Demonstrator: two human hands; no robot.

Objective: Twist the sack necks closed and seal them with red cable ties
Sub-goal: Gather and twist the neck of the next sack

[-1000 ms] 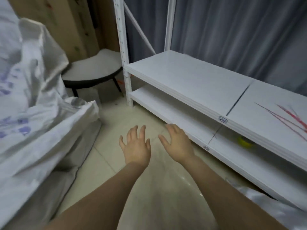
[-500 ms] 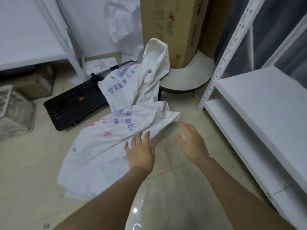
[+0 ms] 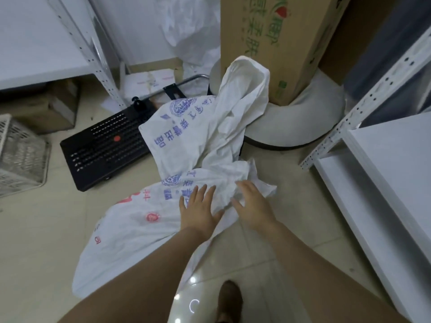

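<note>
Two white woven sacks with blue and red print lie on the tiled floor. The near sack [image 3: 140,229] lies flat, its crumpled neck [image 3: 235,180] toward the right. A second sack [image 3: 210,127] slumps behind it against a round stool. My left hand [image 3: 198,210] hovers over the near sack just below its neck, fingers straight and spread. Beside the neck is my right hand [image 3: 253,203], fingers loosely extended over the crumpled cloth. Neither hand grips anything. No red cable ties are in view.
A black folded trolley [image 3: 105,145] lies behind the sacks. A white mesh basket [image 3: 18,155] sits at the left. White shelving [image 3: 384,183] runs along the right, more shelving [image 3: 46,43] at the back left. A tall cardboard box [image 3: 275,38] stands on the stool [image 3: 303,120].
My view has swung left from the right-hand shelving to the sacks. Both hands have moved forward and now lie over the near sack's neck.
</note>
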